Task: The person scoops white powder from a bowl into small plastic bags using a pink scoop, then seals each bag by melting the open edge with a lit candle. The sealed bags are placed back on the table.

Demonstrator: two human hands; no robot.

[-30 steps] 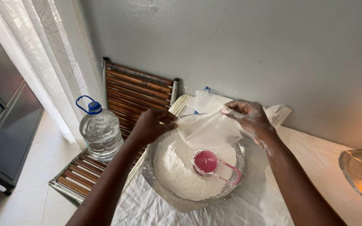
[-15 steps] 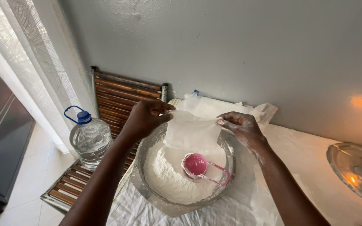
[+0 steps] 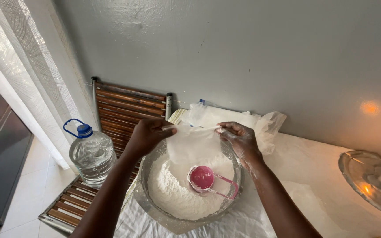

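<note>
Bag (image 3: 193, 143): thin translucent plastic, held stretched between both hands just above the far side of a metal bowl (image 3: 155, 211). Left hand (image 3: 146, 134) pinches the top-left edge, fingers closed on the film; right hand (image 3: 241, 139) pinches the top-right edge, fingers also closed on it. Bag hangs limp below the stretched rim, lower part draping toward the flour (image 3: 173, 194) heaped in the bowl.

Handling judgement: film is very light, fully floppy, no stiffness of its own, so it only keeps shape under tension between two grips. Likely slick where dusted with flour; the right hand's fingers look powdered, so grip there may slip. Best hold is the top hem, both corners, as now. Tears easily if pulled hard.

Pink measuring cup (image 3: 203, 177) sits in the flour, handle pointing right, just below the bag, apart from both hands.

Nearby: water bottle (image 3: 92, 154) with blue cap on a slatted wooden chair (image 3: 124, 110), left of the bowl. More crumpled plastic (image 3: 261, 123) lies behind, against the wall.
</note>
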